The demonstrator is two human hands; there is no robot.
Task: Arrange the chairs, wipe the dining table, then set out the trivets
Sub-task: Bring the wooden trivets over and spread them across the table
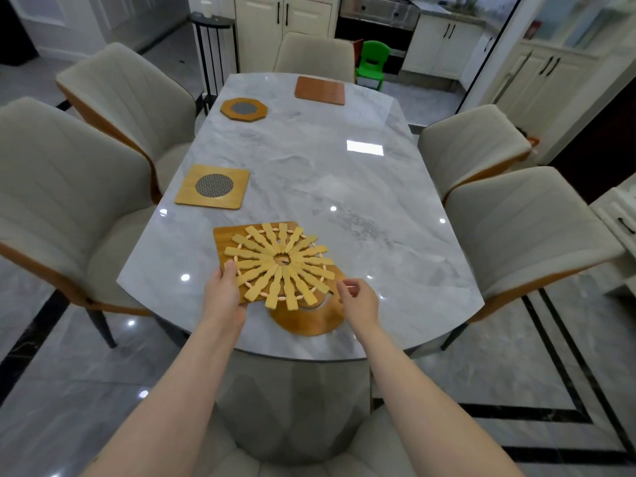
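Three trivets were already out on the table (pixel 344 187): a square one (pixel 212 186) by the left edge, an octagon (pixel 244 109) farther up, a reddish mat (pixel 320 90) at the far end, each lying flat before a chair (pixel 134 94), which read as one per seat. The rest sat as a small stack at the near edge, the sunburst (pixel 280 265) on top, a square board (pixel 223 235) under it and a round one (pixel 309 320) poking out below. The left hand (pixel 223 290) gripped the stack's left side, thumb over the sunburst's rim, probably steadying the pile. The right hand (pixel 358 296) hovered just beside the stack's right edge, fingers curled with fingertips pinched together; whether they held the round board's edge or nothing, I could not tell. The chairs looked tucked in and the tabletop shone, so this seemed the trivet stage, with the right-side seats not yet served.
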